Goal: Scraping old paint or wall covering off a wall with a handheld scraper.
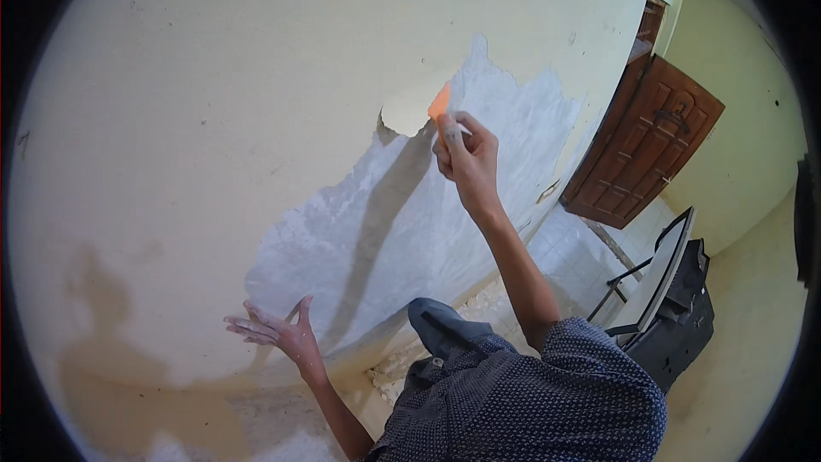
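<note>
My right hand (471,157) grips an orange scraper (440,101) whose blade meets the edge of the peeling paint on the wall. Just left of the blade, a flap of cream paint (405,114) stands away from the surface and casts a shadow. Below it spreads a bare, whitish patch (410,218) with a ragged outline. My left hand (279,330), dusted white, has its fingers spread at the patch's lower left edge; it looks braced against the wall, though the contact is hard to make out. Cream paint (224,109) still covers the wall around the patch.
Paint debris (478,308) lies along the foot of the wall on the tiled floor (571,250). To the right are a white-topped folding table (654,282), a dark case-like object (680,327) and an open brown wooden door (648,141) with a hanger on it.
</note>
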Demonstrator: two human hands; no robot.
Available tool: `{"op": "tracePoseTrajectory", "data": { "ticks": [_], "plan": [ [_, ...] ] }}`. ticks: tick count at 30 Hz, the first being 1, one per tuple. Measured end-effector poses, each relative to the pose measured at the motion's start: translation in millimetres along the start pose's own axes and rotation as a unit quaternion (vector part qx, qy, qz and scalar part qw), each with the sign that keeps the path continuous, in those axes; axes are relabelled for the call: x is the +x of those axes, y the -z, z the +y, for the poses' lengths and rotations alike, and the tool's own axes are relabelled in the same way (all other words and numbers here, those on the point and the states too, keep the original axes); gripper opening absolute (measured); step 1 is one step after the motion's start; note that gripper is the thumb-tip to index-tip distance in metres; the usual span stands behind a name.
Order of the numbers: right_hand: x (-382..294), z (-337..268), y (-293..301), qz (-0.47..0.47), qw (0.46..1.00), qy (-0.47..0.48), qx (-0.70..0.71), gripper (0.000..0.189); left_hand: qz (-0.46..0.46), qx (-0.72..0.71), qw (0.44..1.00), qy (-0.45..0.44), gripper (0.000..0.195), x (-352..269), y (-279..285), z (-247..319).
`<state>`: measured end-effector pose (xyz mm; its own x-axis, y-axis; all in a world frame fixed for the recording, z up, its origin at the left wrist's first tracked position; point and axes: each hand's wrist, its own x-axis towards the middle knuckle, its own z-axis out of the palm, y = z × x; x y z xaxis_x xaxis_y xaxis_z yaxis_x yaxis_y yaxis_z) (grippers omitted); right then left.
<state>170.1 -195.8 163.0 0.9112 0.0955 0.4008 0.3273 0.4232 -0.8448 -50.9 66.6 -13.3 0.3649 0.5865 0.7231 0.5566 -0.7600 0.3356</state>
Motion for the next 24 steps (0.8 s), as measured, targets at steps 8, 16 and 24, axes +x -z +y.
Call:
{"op": "tracePoseTrajectory", "data": {
  "ticks": [8, 16, 24],
  "plan": [
    [14.5, -12.1, 6.4, 0.044, 0.999, 0.013, 0.019, 0.029, 0.001, 0.009, 1.000, -0.001, 0.121, -0.6, -2.4, -2.3],
    [30.4, -18.5, 14.9, 0.065, 0.997, 0.043, 0.019, 0.028, 0.001, 0.025, 1.000, 0.010, 0.120, -1.4, -1.8, -1.8],
    [38.2, -33.5, 29.3, 0.034, 0.999, 0.034, -0.007, 0.027, 0.013, 0.019, 1.000, -0.001, 0.120, 0.5, -0.1, 0.1]
  ]
}}
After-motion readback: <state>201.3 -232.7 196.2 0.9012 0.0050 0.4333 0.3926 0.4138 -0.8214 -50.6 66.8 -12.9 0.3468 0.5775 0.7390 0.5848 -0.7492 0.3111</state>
